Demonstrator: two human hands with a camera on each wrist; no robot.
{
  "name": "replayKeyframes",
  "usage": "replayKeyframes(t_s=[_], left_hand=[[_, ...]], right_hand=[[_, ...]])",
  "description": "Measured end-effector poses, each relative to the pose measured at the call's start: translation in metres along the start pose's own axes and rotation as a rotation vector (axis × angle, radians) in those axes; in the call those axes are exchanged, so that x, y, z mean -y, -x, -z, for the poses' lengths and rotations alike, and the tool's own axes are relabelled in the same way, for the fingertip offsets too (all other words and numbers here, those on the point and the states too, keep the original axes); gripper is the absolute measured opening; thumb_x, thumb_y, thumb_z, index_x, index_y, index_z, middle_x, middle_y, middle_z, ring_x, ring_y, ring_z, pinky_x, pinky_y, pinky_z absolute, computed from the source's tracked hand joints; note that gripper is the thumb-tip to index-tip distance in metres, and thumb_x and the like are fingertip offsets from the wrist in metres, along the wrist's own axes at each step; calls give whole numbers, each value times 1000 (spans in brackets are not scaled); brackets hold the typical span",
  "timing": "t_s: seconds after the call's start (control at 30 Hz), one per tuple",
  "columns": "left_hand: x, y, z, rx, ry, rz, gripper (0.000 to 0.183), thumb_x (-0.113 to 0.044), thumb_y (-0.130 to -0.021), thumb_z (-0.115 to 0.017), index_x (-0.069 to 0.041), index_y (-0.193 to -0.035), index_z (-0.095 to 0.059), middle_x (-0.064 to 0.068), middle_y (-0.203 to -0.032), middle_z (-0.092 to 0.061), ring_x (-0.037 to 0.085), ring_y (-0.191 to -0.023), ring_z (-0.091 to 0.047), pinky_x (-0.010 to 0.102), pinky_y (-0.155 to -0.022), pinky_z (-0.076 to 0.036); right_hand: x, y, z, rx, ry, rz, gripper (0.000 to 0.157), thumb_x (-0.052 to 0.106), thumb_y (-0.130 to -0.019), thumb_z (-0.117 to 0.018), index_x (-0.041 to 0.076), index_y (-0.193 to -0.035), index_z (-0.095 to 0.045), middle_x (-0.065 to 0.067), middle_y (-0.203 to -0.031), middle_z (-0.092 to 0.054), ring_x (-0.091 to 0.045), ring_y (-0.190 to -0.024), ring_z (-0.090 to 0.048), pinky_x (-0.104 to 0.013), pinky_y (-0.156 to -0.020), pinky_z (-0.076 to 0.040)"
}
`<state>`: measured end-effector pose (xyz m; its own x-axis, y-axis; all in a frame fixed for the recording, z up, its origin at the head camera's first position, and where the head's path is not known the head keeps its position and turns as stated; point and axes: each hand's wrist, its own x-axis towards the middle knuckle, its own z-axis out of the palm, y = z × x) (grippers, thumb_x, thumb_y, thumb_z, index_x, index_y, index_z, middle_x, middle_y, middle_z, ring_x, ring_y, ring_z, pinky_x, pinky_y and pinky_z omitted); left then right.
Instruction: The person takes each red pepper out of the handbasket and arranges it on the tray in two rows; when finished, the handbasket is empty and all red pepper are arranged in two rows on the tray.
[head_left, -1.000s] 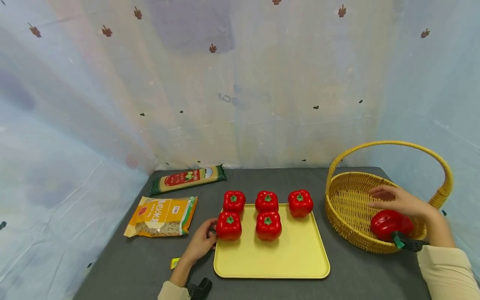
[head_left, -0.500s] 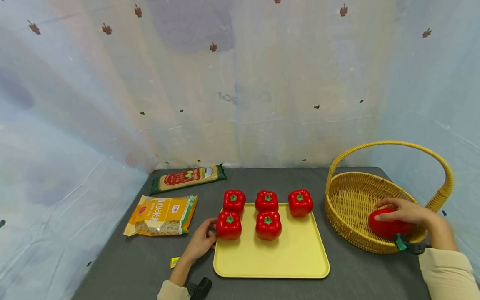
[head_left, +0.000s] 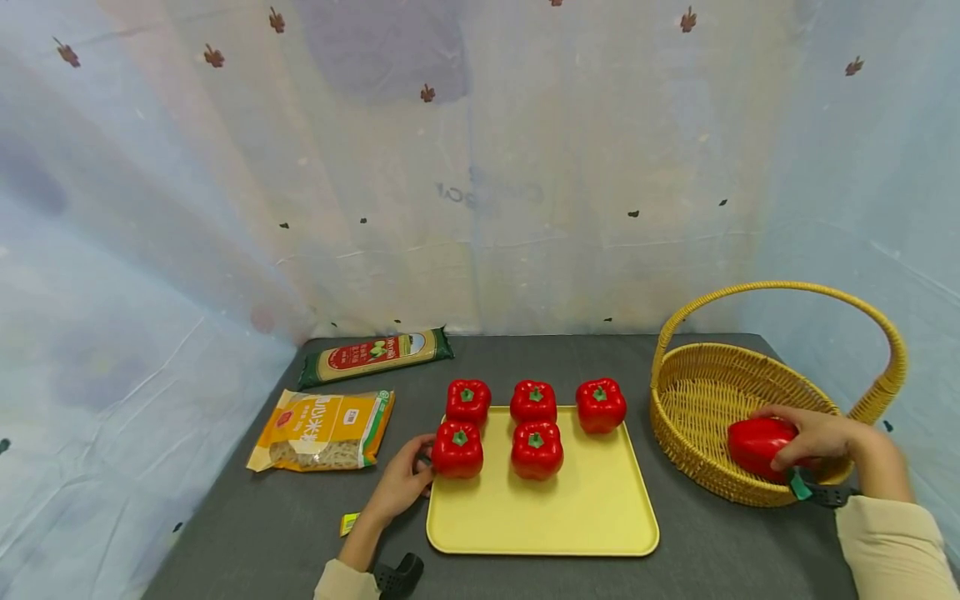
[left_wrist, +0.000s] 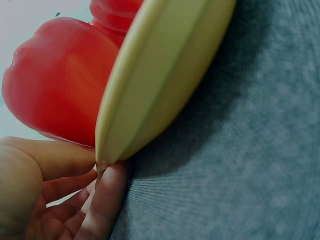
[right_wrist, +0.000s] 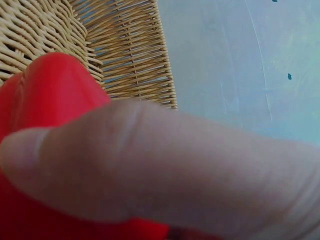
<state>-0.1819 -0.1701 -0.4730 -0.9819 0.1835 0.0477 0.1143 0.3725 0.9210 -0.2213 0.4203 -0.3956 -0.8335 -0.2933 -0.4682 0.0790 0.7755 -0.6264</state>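
Observation:
In the head view my left hand (head_left: 402, 483) is at the left edge of the yellow tray (head_left: 547, 521). The left wrist view shows its thumb and fingers pinching the tray's rim, close beside a red bell pepper (left_wrist: 60, 82). Several red bell peppers stand on the tray with green stems up, among them a front one (head_left: 537, 451) and one at the back right corner (head_left: 601, 407). Inside the wicker basket (head_left: 686, 442), my right hand (head_left: 813, 437) grips another red bell pepper (head_left: 756, 447), which lies on its side. In the right wrist view the thumb (right_wrist: 95, 160) presses across this pepper.
An orange bag of pasta (head_left: 322, 432) and a long green-ended noodle packet (head_left: 377, 357) lie left of the tray. A small yellow packet (head_left: 348, 523) is near my left forearm. The basket's tall handle (head_left: 780, 286) arches over it. A pale curtain (head_left: 480, 275) hangs behind the table.
My right hand has come down onto the pepper in the basket and taken hold of it, shifting it slightly left. The left hand, tray and other peppers have stayed in place.

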Motion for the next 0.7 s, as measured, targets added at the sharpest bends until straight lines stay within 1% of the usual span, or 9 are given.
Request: replayKeyframes(t_s=[0.07,0.17,0.27,0.4,0.5,0.53,0.6,0.7], left_hand=[[0,0,0,2,0,1,43,2,-89,-56,5,-130,-44,15,-102,-52,21,-68,-54,34,-55,-53],[0,0,0,4,-1,3,43,2,-89,-56,5,-130,-44,15,-102,-52,21,-68,-54,34,-56,-53],[1,-1,0,5,-1,1,44,2,-89,-56,5,-130,-44,16,-102,-52,20,-68,-54,34,-55,-53],[2,-1,0,5,0,-4,44,2,-88,-56,5,-130,-44,16,-103,-52,20,-68,-55,34,-55,-53],[1,-1,0,4,-1,-4,44,2,-88,-57,5,-130,-44,16,-103,-53,21,-68,-55,34,-55,-53],[1,0,0,4,-1,-4,44,2,-88,-57,5,-130,-44,16,-103,-53,20,-68,-55,34,-55,-53],[0,0,0,3,-3,-4,44,2,-88,-56,5,-130,-44,16,-103,-53,21,-68,-55,34,-55,-53],[-1,0,0,3,-6,-5,44,2,-88,-56,5,-130,-44,17,-104,-53,21,-68,-55,34,-55,-54]], right_hand=[[0,0,-1,-15,8,1,77,15,-77,-71,-11,-134,-27,-21,-110,-49,-28,-92,-51,-38,-69,-50],[0,1,-1,-47,31,8,78,20,-78,-71,-13,-133,-26,-22,-110,-49,-31,-94,-51,-40,-70,-51],[1,0,-2,-87,52,47,78,24,-80,-70,-15,-131,-26,-24,-110,-49,-31,-95,-52,-40,-71,-53],[4,-1,-5,-174,80,103,73,27,-82,-66,-16,-127,-28,-22,-109,-51,-30,-94,-53,-36,-69,-51],[9,-1,-8,-260,98,131,71,27,-83,-65,-14,-128,-29,-21,-109,-51,-30,-94,-52,-34,-67,-49],[12,-1,-9,-284,96,155,70,26,-84,-65,-14,-127,-28,-22,-109,-51,-29,-94,-53,-34,-67,-49],[18,0,-11,-327,86,196,68,24,-85,-66,-12,-128,-28,-22,-110,-51,-25,-93,-53,-34,-66,-49],[30,4,-13,-368,63,271,66,19,-85,-66,-9,-131,-27,-23,-113,-49,-15,-91,-53,-32,-64,-50]])
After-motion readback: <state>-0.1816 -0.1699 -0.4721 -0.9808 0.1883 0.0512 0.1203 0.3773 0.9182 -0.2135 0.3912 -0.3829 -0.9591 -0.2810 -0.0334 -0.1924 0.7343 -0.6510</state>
